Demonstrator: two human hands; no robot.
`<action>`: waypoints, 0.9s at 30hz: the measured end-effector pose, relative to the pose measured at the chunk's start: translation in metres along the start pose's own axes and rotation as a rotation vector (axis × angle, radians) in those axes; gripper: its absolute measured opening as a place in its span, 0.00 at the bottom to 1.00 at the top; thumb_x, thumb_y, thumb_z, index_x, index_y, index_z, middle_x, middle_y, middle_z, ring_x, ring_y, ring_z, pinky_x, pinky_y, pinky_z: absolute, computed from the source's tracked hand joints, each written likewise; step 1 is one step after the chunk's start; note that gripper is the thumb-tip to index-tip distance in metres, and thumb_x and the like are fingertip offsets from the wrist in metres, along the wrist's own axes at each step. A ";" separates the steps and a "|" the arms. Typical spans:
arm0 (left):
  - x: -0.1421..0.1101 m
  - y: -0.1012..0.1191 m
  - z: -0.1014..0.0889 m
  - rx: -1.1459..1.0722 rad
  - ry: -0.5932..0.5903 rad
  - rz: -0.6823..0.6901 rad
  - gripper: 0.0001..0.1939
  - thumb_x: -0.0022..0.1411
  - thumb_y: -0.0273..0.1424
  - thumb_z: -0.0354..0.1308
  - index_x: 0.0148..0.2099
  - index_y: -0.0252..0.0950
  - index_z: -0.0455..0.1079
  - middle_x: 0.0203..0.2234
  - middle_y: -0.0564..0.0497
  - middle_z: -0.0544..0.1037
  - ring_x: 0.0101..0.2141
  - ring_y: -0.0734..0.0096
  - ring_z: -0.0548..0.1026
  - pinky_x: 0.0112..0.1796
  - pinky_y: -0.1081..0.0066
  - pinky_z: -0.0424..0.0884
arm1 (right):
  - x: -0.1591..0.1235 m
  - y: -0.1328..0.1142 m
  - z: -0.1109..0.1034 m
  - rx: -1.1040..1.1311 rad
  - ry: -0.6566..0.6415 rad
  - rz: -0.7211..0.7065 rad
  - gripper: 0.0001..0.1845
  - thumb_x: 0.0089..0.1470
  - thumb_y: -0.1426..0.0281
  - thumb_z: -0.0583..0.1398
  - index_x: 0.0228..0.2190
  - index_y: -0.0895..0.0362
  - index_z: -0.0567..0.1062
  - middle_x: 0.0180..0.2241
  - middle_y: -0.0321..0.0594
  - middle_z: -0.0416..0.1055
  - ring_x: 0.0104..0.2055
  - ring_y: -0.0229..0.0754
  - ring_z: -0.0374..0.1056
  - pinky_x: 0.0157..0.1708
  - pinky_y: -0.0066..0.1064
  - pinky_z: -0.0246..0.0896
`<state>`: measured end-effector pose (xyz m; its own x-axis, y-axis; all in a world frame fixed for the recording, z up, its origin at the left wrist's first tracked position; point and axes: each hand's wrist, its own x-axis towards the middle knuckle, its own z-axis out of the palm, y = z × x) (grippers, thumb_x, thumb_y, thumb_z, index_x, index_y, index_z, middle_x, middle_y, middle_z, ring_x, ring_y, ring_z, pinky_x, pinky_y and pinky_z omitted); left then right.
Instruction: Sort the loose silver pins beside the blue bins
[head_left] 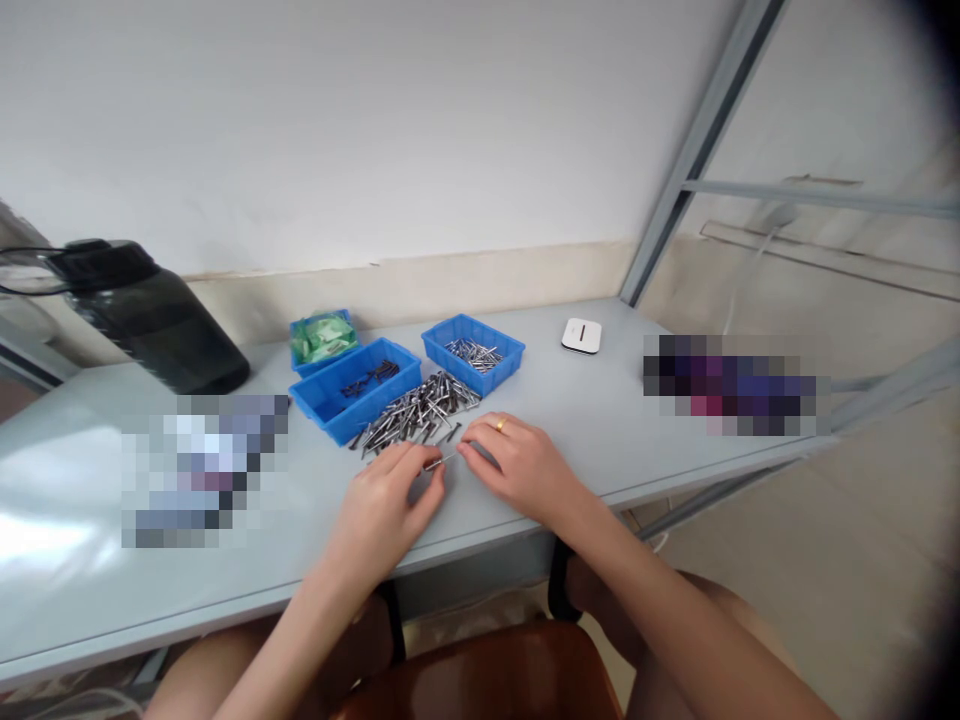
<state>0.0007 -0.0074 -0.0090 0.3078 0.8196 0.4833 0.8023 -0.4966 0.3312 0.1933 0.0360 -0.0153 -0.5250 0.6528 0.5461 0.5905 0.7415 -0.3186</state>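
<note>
My left hand (390,490) is closed, thumb and forefinger pinching a thin silver screw (450,457) just above the table. At the screw's other end are the fingertips of my right hand (517,465), pressed together on it; a gold ring is on one finger. Right behind both hands spreads a pile of loose silver and dark screws (420,408). A longer blue bin (311,402) behind the pile holds some dark screws (373,377). Silver screws (474,354) lie in a second blue bin (504,366) to its right.
A small blue bin with green plastic wrapping (324,338) stands at the back. A large dark water bottle (157,320) is at the left. Toward the back right lies a white square device (582,335). Blurred items lie at both sides, and a metal frame post (690,160) rises at right.
</note>
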 end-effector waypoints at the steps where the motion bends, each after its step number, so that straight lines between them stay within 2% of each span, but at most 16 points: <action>1: 0.000 0.000 0.000 -0.001 0.003 0.002 0.05 0.64 0.29 0.52 0.40 0.34 0.69 0.32 0.48 0.76 0.34 0.65 0.74 0.36 0.67 0.69 | 0.000 0.000 0.000 -0.006 -0.008 -0.001 0.11 0.63 0.69 0.52 0.35 0.59 0.72 0.36 0.42 0.72 0.41 0.42 0.67 0.45 0.35 0.63; 9: -0.001 -0.001 0.001 -0.038 -0.003 0.025 0.04 0.65 0.29 0.53 0.39 0.35 0.68 0.32 0.50 0.75 0.33 0.67 0.74 0.35 0.68 0.69 | 0.000 -0.001 0.000 -0.018 -0.093 -0.090 0.12 0.63 0.71 0.50 0.34 0.58 0.73 0.33 0.41 0.72 0.38 0.40 0.67 0.40 0.32 0.63; 27: -0.002 0.000 0.000 -0.062 0.017 0.070 0.02 0.65 0.28 0.53 0.39 0.36 0.66 0.32 0.50 0.73 0.33 0.69 0.72 0.35 0.68 0.68 | 0.001 0.000 0.001 -0.030 -0.125 -0.099 0.10 0.62 0.72 0.52 0.33 0.59 0.73 0.33 0.40 0.72 0.38 0.40 0.67 0.41 0.32 0.62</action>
<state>0.0002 -0.0086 -0.0099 0.3528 0.7774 0.5207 0.7459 -0.5697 0.3451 0.1920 0.0370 -0.0155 -0.6527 0.5921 0.4727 0.5490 0.7996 -0.2434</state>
